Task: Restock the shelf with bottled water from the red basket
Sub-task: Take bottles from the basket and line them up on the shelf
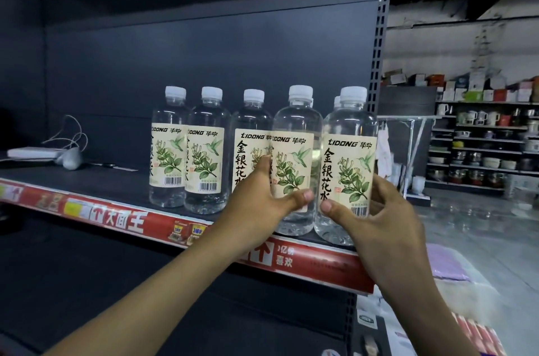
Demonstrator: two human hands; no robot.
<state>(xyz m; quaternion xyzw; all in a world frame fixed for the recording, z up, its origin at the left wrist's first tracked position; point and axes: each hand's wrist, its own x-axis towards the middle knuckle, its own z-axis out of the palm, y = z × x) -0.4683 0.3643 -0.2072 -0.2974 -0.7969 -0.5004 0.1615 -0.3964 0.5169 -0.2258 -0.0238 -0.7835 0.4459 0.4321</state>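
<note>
Several clear water bottles with white caps and cream flower labels stand on the dark shelf (pixel 116 180). My left hand (pixel 259 195) grips one front bottle (pixel 296 133) low on its label. My right hand (pixel 379 224) grips the rightmost front bottle (pixel 350 136) near its base. Both held bottles stand upright at the shelf's front edge, touching side by side. Three more bottles stand to the left: one (pixel 169 148), another (pixel 205 151) and a third (pixel 250 133). More caps peek out behind the held pair. The red basket is not in view.
A red price strip (pixel 116 217) runs along the shelf edge. A white flat device with a cable (pixel 38 152) lies at the shelf's left. The perforated upright post (pixel 377 43) bounds the shelf on the right. Beyond it, shelves of cookware (pixel 484 148) stand across a grey floor.
</note>
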